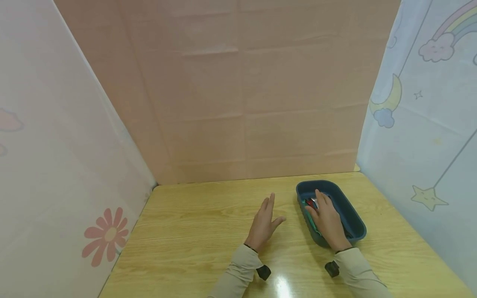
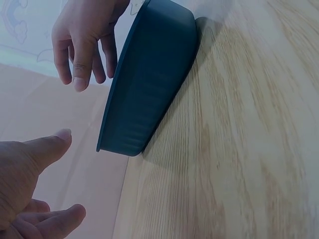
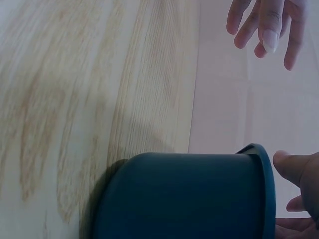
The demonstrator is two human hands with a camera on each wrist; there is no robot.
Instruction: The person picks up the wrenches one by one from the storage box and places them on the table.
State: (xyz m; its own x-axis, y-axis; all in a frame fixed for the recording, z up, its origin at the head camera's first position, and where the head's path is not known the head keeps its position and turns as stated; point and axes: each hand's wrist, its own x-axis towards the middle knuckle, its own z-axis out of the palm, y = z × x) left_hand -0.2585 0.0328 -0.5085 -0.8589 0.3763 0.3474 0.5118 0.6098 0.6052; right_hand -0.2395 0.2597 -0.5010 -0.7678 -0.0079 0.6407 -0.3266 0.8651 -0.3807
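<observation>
A dark blue-green plastic bin (image 1: 352,211) with rounded corners stands at the right of the table. Small items lie inside it, among them a green one (image 1: 311,219) and a red one (image 1: 310,202); their kinds are too small to tell. My right hand (image 1: 328,219) hovers over the bin's opening, fingers extended, and hides part of the contents. To the left of the bin, my left hand (image 1: 262,225) is held above the table with fingers straight and thumb apart, holding nothing. In the left wrist view the bin's outer side wall (image 2: 149,79) shows beneath the right hand (image 2: 87,40).
The wooden table (image 1: 193,236) meets a hanging tan cloth (image 1: 242,103) at its back edge. White printed curtains stand on the left (image 1: 74,145) and the right (image 1: 421,145).
</observation>
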